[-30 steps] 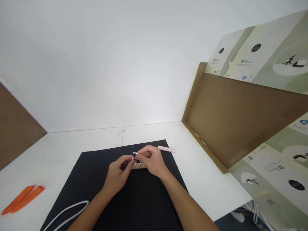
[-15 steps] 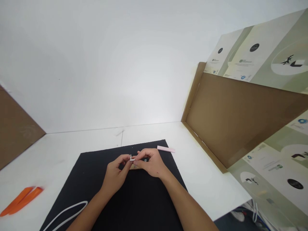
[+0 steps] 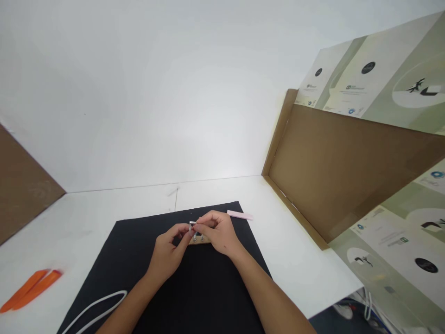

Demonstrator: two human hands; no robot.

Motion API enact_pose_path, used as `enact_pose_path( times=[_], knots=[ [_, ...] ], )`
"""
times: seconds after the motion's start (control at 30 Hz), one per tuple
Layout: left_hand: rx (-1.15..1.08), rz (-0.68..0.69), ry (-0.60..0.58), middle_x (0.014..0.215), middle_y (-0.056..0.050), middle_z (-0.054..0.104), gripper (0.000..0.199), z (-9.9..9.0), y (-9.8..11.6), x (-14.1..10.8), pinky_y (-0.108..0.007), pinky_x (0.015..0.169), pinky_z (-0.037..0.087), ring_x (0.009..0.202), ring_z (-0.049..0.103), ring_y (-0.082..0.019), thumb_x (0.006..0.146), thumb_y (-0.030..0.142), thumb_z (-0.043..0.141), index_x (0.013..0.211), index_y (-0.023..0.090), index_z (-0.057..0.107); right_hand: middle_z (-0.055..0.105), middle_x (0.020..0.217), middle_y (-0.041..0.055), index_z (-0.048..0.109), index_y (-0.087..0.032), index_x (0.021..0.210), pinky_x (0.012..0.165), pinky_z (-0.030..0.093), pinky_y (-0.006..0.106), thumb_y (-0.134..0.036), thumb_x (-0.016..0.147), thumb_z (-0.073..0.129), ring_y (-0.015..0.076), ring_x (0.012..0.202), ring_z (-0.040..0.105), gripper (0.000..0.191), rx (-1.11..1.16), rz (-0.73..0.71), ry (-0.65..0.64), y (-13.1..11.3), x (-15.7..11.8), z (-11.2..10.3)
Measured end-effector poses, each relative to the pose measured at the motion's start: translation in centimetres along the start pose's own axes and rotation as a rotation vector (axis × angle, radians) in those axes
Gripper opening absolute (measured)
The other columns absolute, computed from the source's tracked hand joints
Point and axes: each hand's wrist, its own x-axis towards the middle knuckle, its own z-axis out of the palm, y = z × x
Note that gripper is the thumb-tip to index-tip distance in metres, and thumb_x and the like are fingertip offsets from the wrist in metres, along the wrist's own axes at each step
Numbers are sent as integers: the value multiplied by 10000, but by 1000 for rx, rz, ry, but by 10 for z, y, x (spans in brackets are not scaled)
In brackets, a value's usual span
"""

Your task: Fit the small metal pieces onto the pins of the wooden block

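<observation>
A small wooden strip (image 3: 207, 240) with upright silver bolts (image 3: 198, 238) lies on a black mat (image 3: 194, 287). My left hand (image 3: 172, 243) is closed in a pinch around a small upright silver metal piece (image 3: 190, 228) at the strip's left end. Thumb and fingers of my right hand (image 3: 217, 232) pinch a thin silver metal bar (image 3: 193, 222), held level at the top of that upright piece. The exact kind of both metal pieces is too small to tell. My fingers hide part of the strip.
A pink paper strip (image 3: 239, 215) lies across the mat's back right corner. Orange pieces (image 3: 31, 290) rest at the left on the white table (image 3: 292, 260). A white cable (image 3: 100, 301) loops near my left forearm. A cardboard box (image 3: 347, 171) stands at the right.
The silver bar in my right hand has risen slightly, from lower between my fingertips to the top of the upright piece. More of the bolts now shows. My left hand has barely moved.
</observation>
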Motion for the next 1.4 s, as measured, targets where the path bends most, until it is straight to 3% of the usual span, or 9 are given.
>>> enact_pose_path(
  times=[0.23, 0.53, 0.83, 1.0, 1.4],
  knots=[
    [-18, -3, -10, 870, -29, 734, 259, 1, -1, 0, -276, 724, 512, 800, 653, -183, 888, 409, 559, 956, 197, 690, 689, 598, 7, 689, -161, 724, 531, 508, 276, -355, 667, 813, 149, 542, 643, 238, 26, 11, 18, 1, 3, 0],
    [-27, -79, -34, 909, -36, 743, 258, 4, -9, 3, -271, 722, 520, 855, 683, -200, 879, 421, 562, 943, 203, 683, 733, 686, 43, 677, -163, 750, 698, 567, 359, -357, 673, 815, 202, 673, 715, 250, 84, -23, 49, 3, 6, -4],
    [270, -176, -110, 898, -32, 704, 255, 6, -38, 6, -316, 751, 484, 826, 631, -215, 808, 414, 548, 875, 226, 707, 738, 686, 43, 672, -167, 743, 669, 560, 329, -364, 666, 813, 207, 673, 721, 255, 88, -24, 62, 9, 9, -6],
    [320, -253, -166, 822, -16, 682, 231, 5, -35, 6, -307, 720, 464, 787, 634, -213, 791, 379, 552, 870, 233, 713, 735, 682, 39, 672, -171, 740, 668, 557, 329, -347, 673, 811, 205, 673, 718, 235, 85, -34, 59, 9, 9, -6],
    [415, -274, -175, 829, -18, 669, 191, 1, -21, 4, -291, 717, 447, 790, 633, -200, 781, 316, 537, 866, 225, 682, 730, 671, 27, 672, -168, 728, 672, 559, 335, -330, 673, 811, 187, 658, 709, 221, 88, -28, 61, 8, 9, -6]
  ],
)
